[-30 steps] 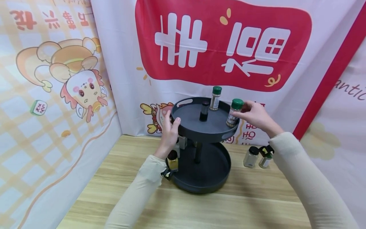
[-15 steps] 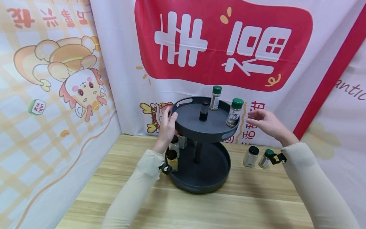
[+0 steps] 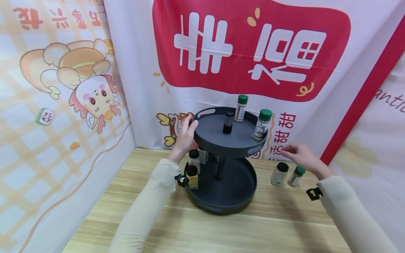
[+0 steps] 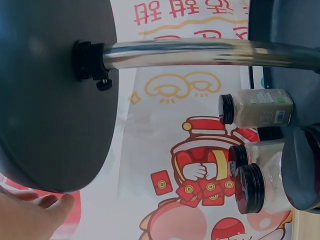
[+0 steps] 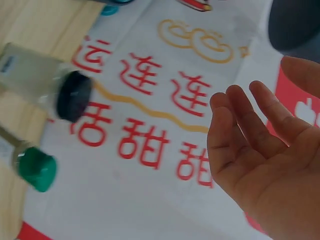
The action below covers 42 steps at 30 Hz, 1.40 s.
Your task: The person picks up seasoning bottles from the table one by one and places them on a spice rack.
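My left hand [image 3: 186, 137] touches the left side of the upper tray [image 3: 215, 138] of a black two-tier turntable. In the left wrist view its thumb and fingers lie against the tray's edge, partly hidden. Two green-capped spice jars stand on that tray: one at the back [image 3: 241, 109], the other at the right rim [image 3: 262, 125]. Between them and the centre is a small dark upright cylinder [image 3: 227, 123]. My right hand [image 3: 302, 158] hangs in the air right of the turntable, fingers loosely bent, holding nothing. Below it, a black-capped jar [image 3: 280, 174] and a green-capped jar [image 3: 296, 176] stand on the table.
Several black-capped jars, one with yellow contents [image 3: 192, 178], stand at the left of the lower tray [image 3: 221, 210]. A metal pole [image 4: 180, 53] joins the tiers. Printed cloth [image 3: 133, 70] hangs behind the wooden table [image 3: 253, 230] and along its left side.
My right hand has let go of the green-capped jar at the upper tray's right rim and moved right and down. My left hand stays at the tray's edge.
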Each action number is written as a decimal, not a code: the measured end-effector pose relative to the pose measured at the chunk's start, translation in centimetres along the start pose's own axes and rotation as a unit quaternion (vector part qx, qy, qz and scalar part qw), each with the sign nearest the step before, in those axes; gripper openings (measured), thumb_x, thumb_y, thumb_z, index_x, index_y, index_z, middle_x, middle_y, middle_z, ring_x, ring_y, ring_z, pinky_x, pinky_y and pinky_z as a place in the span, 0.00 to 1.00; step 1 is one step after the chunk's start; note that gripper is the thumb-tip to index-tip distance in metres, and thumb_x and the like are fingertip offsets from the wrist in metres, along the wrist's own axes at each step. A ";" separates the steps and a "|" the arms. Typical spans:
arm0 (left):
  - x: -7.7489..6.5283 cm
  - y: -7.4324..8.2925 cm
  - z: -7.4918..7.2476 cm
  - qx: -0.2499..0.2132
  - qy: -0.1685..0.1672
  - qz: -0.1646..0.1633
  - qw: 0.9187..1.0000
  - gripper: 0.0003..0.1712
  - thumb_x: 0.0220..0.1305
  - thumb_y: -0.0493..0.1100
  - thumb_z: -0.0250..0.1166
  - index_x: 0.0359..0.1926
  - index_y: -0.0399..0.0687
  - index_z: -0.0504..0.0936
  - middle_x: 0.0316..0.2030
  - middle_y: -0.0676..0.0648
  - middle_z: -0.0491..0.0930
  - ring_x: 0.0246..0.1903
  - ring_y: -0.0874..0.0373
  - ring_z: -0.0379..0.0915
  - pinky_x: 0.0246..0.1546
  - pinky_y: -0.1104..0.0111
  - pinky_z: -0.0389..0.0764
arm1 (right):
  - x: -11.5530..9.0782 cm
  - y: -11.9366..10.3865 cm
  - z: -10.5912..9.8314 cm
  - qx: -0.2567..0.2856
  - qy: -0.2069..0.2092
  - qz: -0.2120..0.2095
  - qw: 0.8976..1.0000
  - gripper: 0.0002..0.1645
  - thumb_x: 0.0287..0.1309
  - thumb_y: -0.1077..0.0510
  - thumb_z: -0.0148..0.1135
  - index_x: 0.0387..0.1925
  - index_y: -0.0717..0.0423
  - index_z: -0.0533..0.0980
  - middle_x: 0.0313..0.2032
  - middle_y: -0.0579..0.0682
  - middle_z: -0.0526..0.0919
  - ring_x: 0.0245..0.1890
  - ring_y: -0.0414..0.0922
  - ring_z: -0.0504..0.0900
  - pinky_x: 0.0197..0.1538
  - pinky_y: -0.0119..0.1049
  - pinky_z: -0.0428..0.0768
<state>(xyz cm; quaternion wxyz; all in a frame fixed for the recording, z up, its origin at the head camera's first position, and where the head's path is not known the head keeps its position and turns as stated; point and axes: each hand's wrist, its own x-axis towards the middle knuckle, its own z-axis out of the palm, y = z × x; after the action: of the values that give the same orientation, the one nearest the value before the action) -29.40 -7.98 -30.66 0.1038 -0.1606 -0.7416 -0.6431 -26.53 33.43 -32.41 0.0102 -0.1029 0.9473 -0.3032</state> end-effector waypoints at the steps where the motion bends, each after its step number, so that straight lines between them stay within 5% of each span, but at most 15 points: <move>1: 0.1 0.0 0.0 -0.001 -0.001 -0.002 1.000 0.36 0.74 0.55 0.42 0.73 0.42 0.46 0.72 0.42 0.42 0.69 0.52 0.45 0.66 0.60 0.54 | -0.1 0.4 0.3 -0.005 0.000 0.001 1.000 0.30 0.66 0.42 0.52 0.54 0.64 0.73 0.48 0.62 0.78 0.47 0.56 0.76 0.47 0.51 0.76; 22: 1.6 -1.1 -0.1 -0.045 -0.024 -0.020 0.998 0.30 0.76 0.49 0.37 0.74 0.46 0.47 0.73 0.44 0.43 0.70 0.55 0.40 0.67 0.61 0.50 | -1.2 6.2 4.3 0.007 -0.004 0.015 1.000 0.20 0.66 0.54 0.54 0.48 0.68 0.75 0.39 0.56 0.81 0.40 0.50 0.78 0.39 0.43 0.76; 42: 1.0 -1.4 0.2 -0.067 -0.024 -0.022 0.997 0.30 0.75 0.48 0.38 0.75 0.52 0.45 0.73 0.51 0.40 0.71 0.59 0.34 0.68 0.61 0.47 | -2.5 8.1 5.1 0.041 0.017 0.029 0.999 0.21 0.67 0.54 0.54 0.49 0.70 0.75 0.36 0.53 0.82 0.33 0.43 0.76 0.32 0.37 0.76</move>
<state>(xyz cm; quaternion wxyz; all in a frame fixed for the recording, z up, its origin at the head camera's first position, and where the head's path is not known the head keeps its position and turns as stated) -30.83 -7.81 -31.64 0.0609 -0.1659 -0.7023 -0.6896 -25.15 37.45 -41.35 0.0069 -0.0700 0.9366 -0.3432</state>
